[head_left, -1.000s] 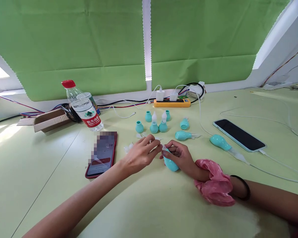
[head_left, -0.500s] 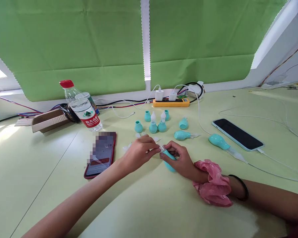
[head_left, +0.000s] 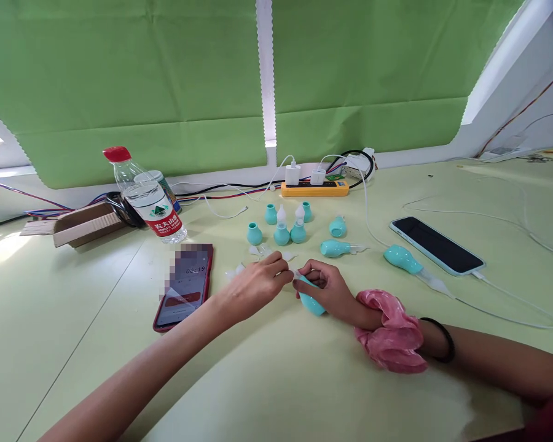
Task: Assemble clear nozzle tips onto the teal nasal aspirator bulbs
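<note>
My right hand (head_left: 325, 288) is wrapped around a teal squeeze bulb (head_left: 312, 302), which looks like that of a nasal aspirator. The bulb is tilted, its neck toward my left hand (head_left: 262, 279). The left fingers are pinched on a translucent nozzle tip (head_left: 297, 274) at the neck; the fingers partly hide it. Beyond the hands stand several teal bulbs; one upright bulb (head_left: 281, 234) and its neighbour (head_left: 298, 232) carry translucent tips. Small clear tips (head_left: 260, 250) lie just behind my left hand. To the right lies a bulb with a nozzle (head_left: 335, 248).
A phone in a red case (head_left: 184, 285) and a tilted water bottle (head_left: 152, 202) are at left, near an open cardboard box (head_left: 85, 226). At right are another bulb with a nozzle (head_left: 403, 259) and a charging phone (head_left: 437, 244). A yellow power strip (head_left: 316, 189) sits at the back.
My left fingers have closed in around the translucent tip at the bulb's neck, so less of it shows. The right hand keeps its hold on the bulb. The view has shifted slightly.
</note>
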Motion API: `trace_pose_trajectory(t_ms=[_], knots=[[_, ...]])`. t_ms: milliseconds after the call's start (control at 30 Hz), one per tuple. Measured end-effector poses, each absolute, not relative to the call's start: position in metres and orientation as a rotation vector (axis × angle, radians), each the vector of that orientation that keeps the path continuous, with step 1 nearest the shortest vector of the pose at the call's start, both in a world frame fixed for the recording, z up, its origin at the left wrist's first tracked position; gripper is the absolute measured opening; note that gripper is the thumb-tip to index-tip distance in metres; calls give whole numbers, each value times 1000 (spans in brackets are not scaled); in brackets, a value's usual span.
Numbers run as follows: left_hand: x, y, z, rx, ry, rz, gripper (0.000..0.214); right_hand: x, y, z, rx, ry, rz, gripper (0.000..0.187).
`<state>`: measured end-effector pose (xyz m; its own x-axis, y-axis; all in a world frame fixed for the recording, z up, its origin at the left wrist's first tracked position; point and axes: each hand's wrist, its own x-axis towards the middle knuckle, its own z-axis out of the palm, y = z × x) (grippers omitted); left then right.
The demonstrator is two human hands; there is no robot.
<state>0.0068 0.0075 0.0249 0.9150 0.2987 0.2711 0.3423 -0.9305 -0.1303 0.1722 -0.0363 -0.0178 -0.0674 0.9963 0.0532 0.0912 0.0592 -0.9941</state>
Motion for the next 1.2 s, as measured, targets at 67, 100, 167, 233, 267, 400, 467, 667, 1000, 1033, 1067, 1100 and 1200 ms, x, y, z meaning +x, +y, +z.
trace_pose_trajectory(t_ms=[67,100,167,233,267,400,467,667,1000,1033,1067,1100,1200], knots=[[6,9,27,-2910,-473,-297,20,172,-37,-18,-1211,-1400,1138,24],[6,9,28,-2913,-459,-263,20,171,-37,-18,-1214,-1421,1125,23],[5,10,30,-2906,-422,-213,20,171,-37,-19,-1219,-1447,1110,21],[4,9,31,-2866,-395,-177,20,171,-37,-20,-1220,-1448,1113,20],[5,8,31,-2831,-387,-165,19,172,-36,-21,-1218,-1444,1118,20],[9,4,29,-2702,-363,-159,20,173,-34,-23,-1201,-1424,1137,22],[11,3,26,-2669,-361,-161,22,173,-33,-23,-1197,-1414,1145,24],[13,6,20,-2902,-712,-273,17,174,-32,-19,-1238,-1387,1177,26],[4,26,26,-4120,-1740,-953,24,175,-31,-14,-1210,-1338,1291,28],[3,27,28,-4103,-1759,-987,24,175,-30,-13,-1211,-1325,1306,28],[3,26,30,-4045,-1771,-985,23,175,-30,-14,-1214,-1310,1323,27],[3,26,31,-3931,-1775,-957,21,176,-30,-14,-1217,-1298,1335,27],[4,27,29,-3338,-1646,-847,13,177,-29,-17,-1206,-1314,1288,25]])
